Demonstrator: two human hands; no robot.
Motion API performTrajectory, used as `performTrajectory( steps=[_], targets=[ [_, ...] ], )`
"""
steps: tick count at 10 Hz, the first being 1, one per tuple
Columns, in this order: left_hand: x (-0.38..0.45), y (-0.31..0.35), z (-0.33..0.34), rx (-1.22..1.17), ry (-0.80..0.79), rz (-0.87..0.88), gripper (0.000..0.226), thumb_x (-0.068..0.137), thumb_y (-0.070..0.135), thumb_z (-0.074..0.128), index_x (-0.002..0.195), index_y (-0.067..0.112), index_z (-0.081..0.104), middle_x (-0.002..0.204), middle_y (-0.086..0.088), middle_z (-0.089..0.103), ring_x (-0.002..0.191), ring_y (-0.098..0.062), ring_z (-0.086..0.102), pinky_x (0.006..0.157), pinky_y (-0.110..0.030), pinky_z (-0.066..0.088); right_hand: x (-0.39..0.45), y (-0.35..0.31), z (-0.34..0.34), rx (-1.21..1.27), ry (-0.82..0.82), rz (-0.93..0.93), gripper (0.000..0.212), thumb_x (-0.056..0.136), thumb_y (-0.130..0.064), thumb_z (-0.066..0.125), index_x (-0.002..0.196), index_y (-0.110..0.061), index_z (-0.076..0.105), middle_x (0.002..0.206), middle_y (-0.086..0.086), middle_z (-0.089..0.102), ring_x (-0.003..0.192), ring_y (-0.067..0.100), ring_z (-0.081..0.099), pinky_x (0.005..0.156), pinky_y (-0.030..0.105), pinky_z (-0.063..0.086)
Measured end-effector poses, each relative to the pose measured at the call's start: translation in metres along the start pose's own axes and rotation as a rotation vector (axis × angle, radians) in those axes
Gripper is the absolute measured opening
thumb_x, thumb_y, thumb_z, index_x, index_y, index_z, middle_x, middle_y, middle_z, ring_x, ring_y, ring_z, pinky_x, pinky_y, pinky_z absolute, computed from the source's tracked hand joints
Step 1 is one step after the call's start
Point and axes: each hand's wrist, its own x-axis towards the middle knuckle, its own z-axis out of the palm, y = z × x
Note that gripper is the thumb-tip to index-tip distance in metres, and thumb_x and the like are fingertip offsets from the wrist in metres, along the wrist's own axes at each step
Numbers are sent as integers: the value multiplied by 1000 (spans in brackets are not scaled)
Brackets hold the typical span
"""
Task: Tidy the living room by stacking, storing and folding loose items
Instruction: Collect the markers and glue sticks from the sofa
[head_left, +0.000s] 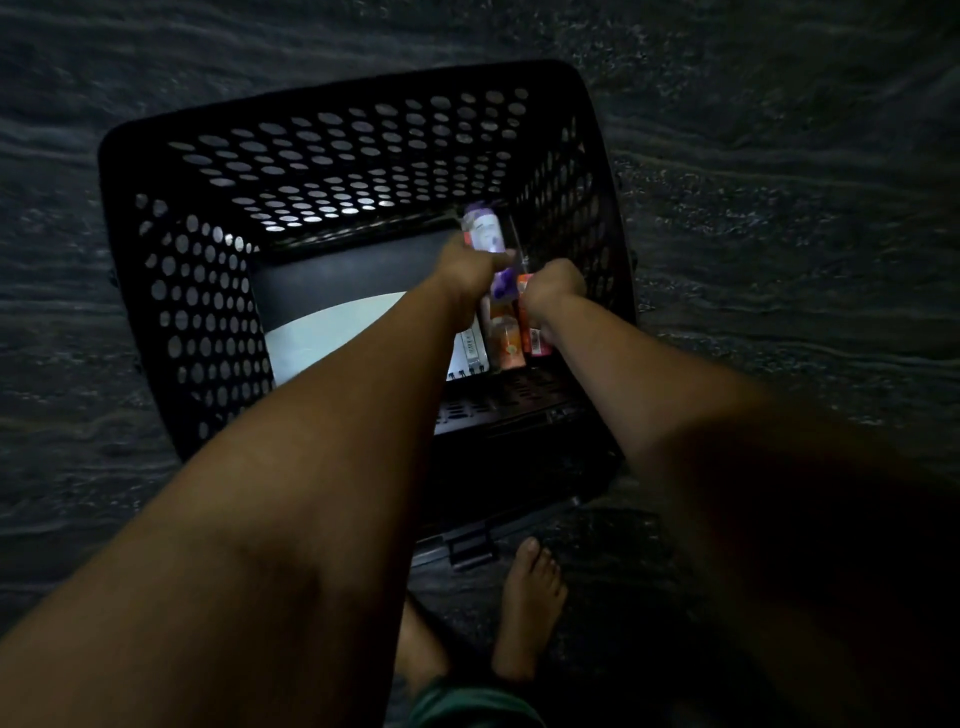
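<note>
While the left hand (467, 270) grips a purple-and-white bottle (485, 228) and the right hand (553, 291) an orange pack (535, 332) inside the black basket (208, 291), both are best laid flat along its right wall.

Basket (171, 291) floor lies open left; bottles (501, 312) crowd its right wall.

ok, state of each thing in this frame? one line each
basket: upright on the floor, open top, partly filled
left hand: inside the basket, curled on the purple-and-white bottle
purple-and-white bottle: lying at the basket's right side, held
right hand: inside the basket, curled on the orange packet
orange packet: held, beside the bottle
white sheet: flat on the basket bottom
</note>
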Motion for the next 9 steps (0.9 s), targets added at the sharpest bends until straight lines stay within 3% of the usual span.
performTrajectory(
  steps=[1, 2, 3, 4, 5, 6, 7, 8, 9],
  targets=[
    [-3, -4, 0, 22, -3, 4, 40, 88, -9, 54, 127, -4, 47, 103, -19, 59, 82, -26, 59, 67, -30, 54, -15, -2, -3, 46, 6, 31, 23, 99, -7, 42, 80, -21, 45, 88, 2, 47, 57, 3, 34, 36, 9, 38],
    [-15, -5, -5, 87, -1, -36, 22, 91, -7, 52, 107, 8, 53, 85, -6, 55, 65, -13, 50, 46, -15, 41, -14, 2, -1, 38, -30, 32, 38, 99, -6, 41, 65, -21, 32, 70, -5, 35, 56, 3, 32, 36, 7, 37],
    [-31, -3, -12, 125, 4, -70, 23, 95, -3, 49, 107, 17, 48, 83, -1, 51, 64, -7, 44, 46, -14, 38, -23, -1, -4, 41, -46, 7, 38, 97, -7, 44, 64, -22, 32, 72, -5, 37, 58, 3, 33, 48, 14, 40],
    [-53, 12, -19, 141, -3, -53, 40, 97, 1, 48, 137, 5, 43, 111, -11, 57, 63, -4, 43, 53, -15, 39, -37, -8, -9, 58, -50, -8, 35, 95, -6, 47, 66, -22, 34, 75, -3, 40, 61, 6, 37, 57, 18, 38],
    [-85, 42, -18, 129, 18, -45, 36, 100, 6, 44, 136, 6, 46, 89, -3, 55, 55, -4, 47, 48, -13, 40, -68, -28, -28, 128, -88, 19, 34, 96, -7, 46, 67, -21, 35, 82, 0, 45, 62, 7, 40, 57, 20, 40],
    [-137, 90, -17, 86, 12, -31, 21, 102, 12, 41, 117, 7, 56, 84, 4, 53, 63, -5, 44, 42, -11, 41, -118, -52, -59, 158, -92, 16, 33, 97, -9, 44, 68, -21, 36, 76, -3, 42, 62, 7, 40, 45, 16, 43],
    [-190, 129, -23, 63, 2, -33, 20, 102, 21, 42, 93, 13, 57, 65, 5, 68, 61, -9, 55, 43, -9, 43, -164, -68, -82, 280, -86, 15, 31, 98, -23, 47, 68, -17, 43, 81, 5, 53, 60, 11, 41, 49, 24, 39],
    [-251, 169, -38, 85, 24, -4, 38, 100, 36, 44, 128, 12, 54, 127, -6, 62, 110, -15, 53, 85, -24, 39, -231, -91, -116, 359, -147, 47, 32, 99, -21, 47, 67, -17, 44, 70, 0, 45, 58, 10, 38, 52, 21, 31],
    [-319, 212, -57, 88, 91, 31, 49, 98, 42, 45, 138, 13, 47, 142, -2, 49, 127, -20, 46, 94, -31, 39, -307, -123, -155, 303, -207, 29, 23, 100, -22, 44, 87, -9, 58, 75, 6, 48, 66, 16, 45, 58, 25, 36]
  ],
)
